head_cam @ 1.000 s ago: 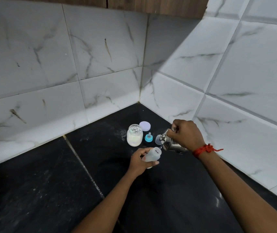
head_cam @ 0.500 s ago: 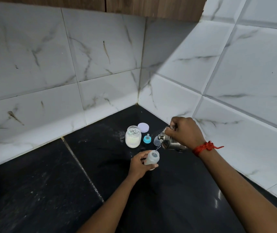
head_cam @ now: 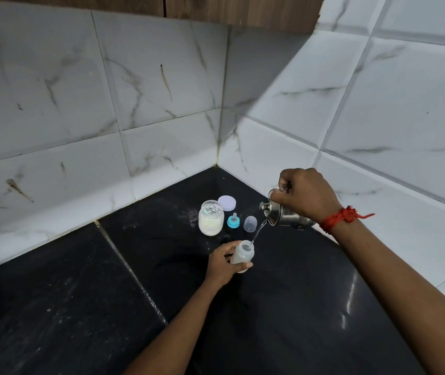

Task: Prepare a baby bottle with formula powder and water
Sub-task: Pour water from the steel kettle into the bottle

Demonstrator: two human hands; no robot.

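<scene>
A: Which surfaces are seen, and of what are they made?

B: The upper half of the frame is filled by glossy white wall tiles (head_cam: 161, 85), veined in grey like marble and joined in a corner near the centre. Below them a black polished stone countertop (head_cam: 53, 307) is spread across the lower frame, dusted with pale specks and crossed by a light diagonal seam. A strip of brown wood grain (head_cam: 243, 12) is seen along the top edge.

A: And the smaller things?

B: Right of centre a rounded, shiny steel kettle (head_cam: 283, 216) is held tipped toward the left. A thin stream of water (head_cam: 259, 231) is let fall from it into the open mouth of the baby bottle (head_cam: 243, 253), a small translucent cylinder just below, at the centre of the frame. Nearer the corner a bulbous clear glass jar (head_cam: 211, 220), part filled with white powder, is stood open on the counter. A flat pale lilac lid (head_cam: 227, 203) is laid just behind it. To its right a clear domed cap (head_cam: 250, 224) is set, with a teal nipple ring (head_cam: 233, 221) between jar and cap.

A: How are the hands posed?

B: The right hand (head_cam: 306, 196) is closed in a fist round the kettle's handle, knuckles up, with a red thread (head_cam: 337, 219) tied at the wrist. The left hand (head_cam: 222, 265) is wrapped round the bottle's lower body, thumb across the front. Whether the bottle's base rests on the counter cannot be told.
</scene>
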